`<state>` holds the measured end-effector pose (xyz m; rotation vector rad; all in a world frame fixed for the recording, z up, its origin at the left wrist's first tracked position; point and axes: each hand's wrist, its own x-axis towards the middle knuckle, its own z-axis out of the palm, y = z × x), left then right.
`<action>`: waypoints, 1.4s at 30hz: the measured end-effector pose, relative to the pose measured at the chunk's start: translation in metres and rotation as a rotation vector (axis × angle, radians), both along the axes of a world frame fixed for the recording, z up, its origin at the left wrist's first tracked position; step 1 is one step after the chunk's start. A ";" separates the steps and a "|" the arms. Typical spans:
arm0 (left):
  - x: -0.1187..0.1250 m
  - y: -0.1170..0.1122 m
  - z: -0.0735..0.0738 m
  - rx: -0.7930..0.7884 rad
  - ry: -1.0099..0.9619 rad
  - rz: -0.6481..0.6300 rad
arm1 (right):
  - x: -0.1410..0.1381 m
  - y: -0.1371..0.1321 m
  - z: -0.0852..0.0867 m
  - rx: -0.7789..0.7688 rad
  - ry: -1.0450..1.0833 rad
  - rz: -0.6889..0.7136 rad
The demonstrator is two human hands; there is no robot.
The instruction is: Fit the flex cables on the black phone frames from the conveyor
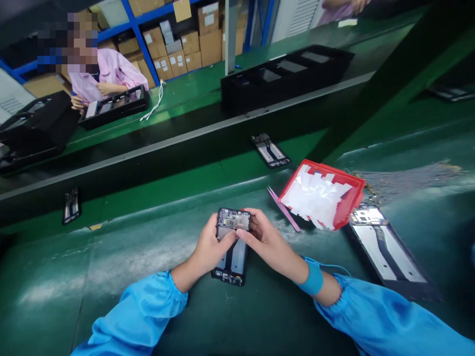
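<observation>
An opened smartphone [234,257] lies in front of me, its circuit board [233,219] bare at the top end and a dark ribbon strip running down its middle. My left hand [211,244] grips the phone's left edge, the thumb laid across just below the board. From the other side my right hand [267,240] wraps the upper right edge, its thumb tip close to the left thumb. A blue band is around my right wrist. Right of my hands lie pink tweezers [285,211] beside a red tray [348,210] holding white sticker-like pieces.
Another opened phone [386,249] is at the right. More opened phones lie on the green belt, one beyond the tray [270,151] and one at left [71,206]. Across a ledge, a person in pink [115,71] handles a black tray [139,102]. A long black tray [256,94] stands at the back.
</observation>
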<state>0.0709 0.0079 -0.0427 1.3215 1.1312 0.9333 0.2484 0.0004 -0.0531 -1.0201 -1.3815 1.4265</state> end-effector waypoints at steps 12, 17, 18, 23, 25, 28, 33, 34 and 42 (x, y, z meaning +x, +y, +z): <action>0.004 -0.006 0.010 -0.010 -0.069 0.025 | 0.010 0.006 0.018 0.000 0.045 0.177; 0.005 -0.006 0.010 -0.015 -0.061 0.036 | 0.008 0.004 0.017 0.002 0.058 0.147; 0.005 -0.007 0.010 -0.009 -0.060 0.038 | 0.008 0.004 0.016 0.018 0.047 0.135; 0.008 -0.008 0.013 -0.020 -0.048 0.059 | 0.007 0.001 0.016 0.077 0.023 0.082; 0.009 -0.007 0.016 -0.043 -0.015 0.060 | 0.006 -0.001 0.017 0.070 -0.001 0.060; 0.009 -0.006 0.017 -0.069 0.032 0.060 | 0.005 -0.001 0.016 0.080 -0.052 0.031; 0.002 0.002 0.011 -0.071 -0.066 0.113 | 0.003 0.000 0.011 0.011 -0.014 0.105; -0.001 0.005 0.009 -0.062 -0.102 0.138 | 0.003 0.000 0.009 -0.021 -0.012 0.134; -0.020 0.027 -0.001 -0.062 -0.136 0.027 | 0.000 0.010 -0.006 -0.144 0.081 0.106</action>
